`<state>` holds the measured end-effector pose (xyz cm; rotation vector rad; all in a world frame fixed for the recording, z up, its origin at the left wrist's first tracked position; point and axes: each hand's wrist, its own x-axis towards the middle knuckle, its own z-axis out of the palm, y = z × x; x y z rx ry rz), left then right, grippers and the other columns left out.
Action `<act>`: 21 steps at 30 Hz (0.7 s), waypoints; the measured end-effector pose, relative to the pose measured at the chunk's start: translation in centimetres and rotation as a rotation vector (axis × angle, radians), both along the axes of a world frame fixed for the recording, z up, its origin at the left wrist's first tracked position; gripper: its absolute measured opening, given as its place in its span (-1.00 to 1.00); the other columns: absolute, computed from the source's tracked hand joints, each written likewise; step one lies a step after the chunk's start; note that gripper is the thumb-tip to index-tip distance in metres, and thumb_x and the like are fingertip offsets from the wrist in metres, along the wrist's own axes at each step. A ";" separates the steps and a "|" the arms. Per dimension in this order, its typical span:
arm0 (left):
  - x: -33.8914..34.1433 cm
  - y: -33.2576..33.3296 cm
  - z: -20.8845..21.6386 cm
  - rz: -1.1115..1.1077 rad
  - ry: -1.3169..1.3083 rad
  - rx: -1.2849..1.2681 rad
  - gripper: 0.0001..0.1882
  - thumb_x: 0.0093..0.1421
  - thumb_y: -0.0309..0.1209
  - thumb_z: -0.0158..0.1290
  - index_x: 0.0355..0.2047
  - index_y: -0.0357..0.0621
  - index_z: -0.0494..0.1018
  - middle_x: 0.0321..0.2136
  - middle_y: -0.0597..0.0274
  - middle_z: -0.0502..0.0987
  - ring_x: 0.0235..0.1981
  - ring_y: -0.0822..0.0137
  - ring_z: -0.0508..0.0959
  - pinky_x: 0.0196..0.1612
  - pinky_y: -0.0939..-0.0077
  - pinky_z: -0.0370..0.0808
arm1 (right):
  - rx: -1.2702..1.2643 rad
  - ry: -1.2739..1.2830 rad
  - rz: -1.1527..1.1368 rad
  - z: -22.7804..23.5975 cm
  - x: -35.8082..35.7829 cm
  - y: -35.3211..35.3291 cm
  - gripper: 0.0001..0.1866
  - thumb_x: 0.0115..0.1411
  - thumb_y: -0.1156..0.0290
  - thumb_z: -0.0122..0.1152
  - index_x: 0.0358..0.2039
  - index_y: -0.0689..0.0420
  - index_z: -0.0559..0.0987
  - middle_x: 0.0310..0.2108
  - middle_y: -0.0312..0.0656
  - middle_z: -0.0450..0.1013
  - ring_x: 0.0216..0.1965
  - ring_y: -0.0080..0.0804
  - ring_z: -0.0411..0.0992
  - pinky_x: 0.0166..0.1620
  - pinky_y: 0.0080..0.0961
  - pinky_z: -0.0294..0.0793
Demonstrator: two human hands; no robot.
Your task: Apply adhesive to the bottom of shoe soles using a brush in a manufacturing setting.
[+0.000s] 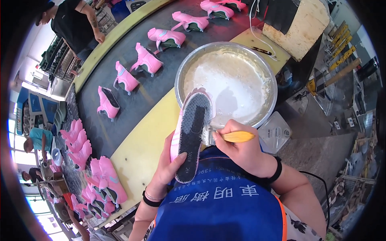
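My left hand (167, 166) grips a pink shoe upper (193, 128) turned bottom up, thumb pressed on its dark heel end. The sole side is black and grey with a stitched edge, its toe end over the near rim of the bowl. Closed around a brush (239, 136) with a yellow handle, my right hand (253, 154) keeps the whitish bristles against the upper's right edge near its middle. Just beyond both hands stands a wide metal bowl (276, 86) holding white liquid (241, 86).
Several pink shoe uppers (126, 79) stand in a row along the dark conveyor belt (155, 90). More pink uppers (108, 176) are grouped at the left. A yellow board (136, 140) edges the belt. A pale plastic container (269, 138) is right of the bowl. A co-worker (72, 24) stands across the belt.
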<state>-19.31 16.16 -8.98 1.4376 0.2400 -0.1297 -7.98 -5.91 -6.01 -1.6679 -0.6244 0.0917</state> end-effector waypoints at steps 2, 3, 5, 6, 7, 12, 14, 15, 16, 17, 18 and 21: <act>-0.1 0.0 0.0 -0.007 0.019 -0.042 -0.18 0.26 -0.32 0.13 0.42 -0.27 -0.01 0.25 -0.03 0.32 0.28 0.19 0.34 0.34 0.26 0.25 | -0.039 -0.002 -0.022 0.4 0.3 0.0 -0.80 0.21 0.49 0.36 -0.44 0.18 0.46 -0.59 -0.10 0.44 -0.59 -0.11 0.44 -0.47 -0.38 0.40; -0.1 0.0 0.1 0.000 0.026 -0.047 -0.17 0.26 -0.33 0.13 0.42 -0.27 -0.01 0.25 -0.03 0.32 0.28 0.19 0.34 0.34 0.26 0.25 | -0.074 -0.036 -0.008 0.5 1.1 0.3 -0.79 0.21 0.46 0.36 -0.44 0.18 0.46 -0.60 -0.09 0.44 -0.59 -0.07 0.46 -0.48 -0.35 0.40; 0.0 0.0 0.1 0.000 0.030 -0.047 -0.17 0.26 -0.34 0.14 0.42 -0.27 -0.02 0.26 -0.03 0.32 0.28 0.19 0.34 0.34 0.26 0.25 | -0.124 -0.039 0.004 0.6 2.9 0.9 -0.75 0.21 0.38 0.34 -0.47 0.20 0.45 -0.61 -0.04 0.45 -0.54 0.00 0.50 -0.46 -0.27 0.42; 0.0 0.0 0.1 -0.004 0.009 -0.018 -0.17 0.26 -0.35 0.14 0.43 -0.27 -0.02 0.26 -0.03 0.32 0.28 0.19 0.35 0.34 0.26 0.26 | -0.196 -0.069 -0.030 0.6 4.0 1.1 -0.75 0.21 0.37 0.33 -0.47 0.21 0.46 -0.62 -0.03 0.44 -0.55 0.01 0.49 -0.45 -0.26 0.42; 0.0 0.0 0.1 -0.006 -0.012 0.010 -0.17 0.26 -0.36 0.13 0.43 -0.27 -0.02 0.26 -0.03 0.32 0.28 0.19 0.35 0.34 0.26 0.26 | -0.202 -0.093 -0.071 0.4 5.4 1.6 -0.75 0.21 0.36 0.33 -0.46 0.21 0.46 -0.63 -0.04 0.44 -0.55 0.00 0.49 -0.45 -0.25 0.42; 0.0 0.1 -0.1 -0.013 -0.006 0.008 -0.17 0.26 -0.36 0.13 0.43 -0.27 -0.03 0.27 -0.04 0.32 0.28 0.18 0.35 0.34 0.25 0.26 | -0.247 -0.166 -0.241 -0.1 9.4 2.2 -0.77 0.21 0.37 0.34 -0.43 0.20 0.48 -0.62 -0.07 0.45 -0.56 -0.04 0.49 -0.45 -0.29 0.42; 0.0 0.2 -0.2 -0.015 -0.007 0.006 -0.16 0.26 -0.36 0.13 0.43 -0.27 -0.04 0.27 -0.05 0.31 0.29 0.18 0.35 0.34 0.25 0.26 | -0.104 -0.279 -0.296 -0.2 9.5 2.1 -0.81 0.21 0.40 0.33 -0.40 0.17 0.47 -0.60 -0.09 0.47 -0.57 -0.07 0.48 -0.46 -0.33 0.41; -0.1 0.3 -0.3 -0.013 0.000 -0.014 -0.16 0.26 -0.36 0.13 0.44 -0.27 -0.04 0.27 -0.05 0.31 0.29 0.18 0.35 0.34 0.24 0.26 | -0.108 -0.266 -0.293 -0.2 9.2 2.0 -0.81 0.21 0.40 0.33 -0.40 0.17 0.47 -0.60 -0.09 0.47 -0.57 -0.07 0.48 -0.46 -0.33 0.41; -0.1 0.4 -0.4 -0.013 0.007 -0.035 -0.15 0.25 -0.36 0.14 0.44 -0.27 -0.04 0.27 -0.06 0.31 0.29 0.17 0.35 0.34 0.24 0.26 | -0.124 -0.232 -0.242 -0.3 8.5 1.9 -0.82 0.22 0.42 0.32 -0.40 0.16 0.47 -0.59 -0.10 0.46 -0.59 -0.10 0.47 -0.47 -0.35 0.41; 0.0 0.4 -0.5 -0.012 0.009 -0.036 -0.15 0.25 -0.36 0.14 0.44 -0.27 -0.04 0.27 -0.06 0.31 0.29 0.17 0.35 0.34 0.24 0.26 | -0.140 -0.197 -0.192 -0.4 7.6 1.7 -0.83 0.23 0.43 0.32 -0.39 0.14 0.47 -0.59 -0.11 0.46 -0.60 -0.14 0.46 -0.48 -0.36 0.40; 0.0 0.5 -0.6 -0.012 0.003 -0.035 -0.15 0.25 -0.36 0.13 0.44 -0.26 -0.05 0.27 -0.07 0.31 0.28 0.16 0.35 0.34 0.24 0.27 | -0.140 -0.196 -0.192 -0.4 6.6 1.4 -0.83 0.23 0.43 0.32 -0.39 0.14 0.47 -0.59 -0.11 0.46 -0.60 -0.14 0.46 -0.48 -0.36 0.40; 0.0 0.5 -0.9 0.000 -0.007 -0.018 -0.14 0.25 -0.36 0.13 0.44 -0.24 -0.08 0.27 -0.09 0.30 0.28 0.15 0.36 0.32 0.24 0.29 | -0.218 -0.207 -0.180 -0.7 3.3 0.2 -0.82 0.23 0.43 0.31 -0.42 0.13 0.45 -0.61 -0.12 0.44 -0.62 -0.20 0.44 -0.49 -0.37 0.38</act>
